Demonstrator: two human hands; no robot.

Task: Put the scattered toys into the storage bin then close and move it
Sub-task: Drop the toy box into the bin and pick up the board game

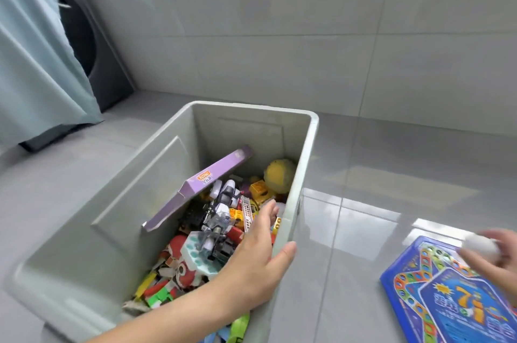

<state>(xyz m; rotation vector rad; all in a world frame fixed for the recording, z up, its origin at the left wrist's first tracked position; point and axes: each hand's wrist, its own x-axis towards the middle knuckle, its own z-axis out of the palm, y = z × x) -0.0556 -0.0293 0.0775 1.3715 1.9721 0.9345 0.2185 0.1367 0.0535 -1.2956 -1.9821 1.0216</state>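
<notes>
Left hand (pixel 253 257) fingers curled inside grey plastic storage bin's (pixel 302 174) right rim, thumb outside, right hand (pixel 500 257) pinching blurred white ball (pixel 479 246)

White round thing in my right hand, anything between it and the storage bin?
Nothing blocks it. The storage bin has no lid on, and only floor lies between it and the white round thing in the right hand. The left hand grips the bin's right rim on that side, so aim past it.
</notes>
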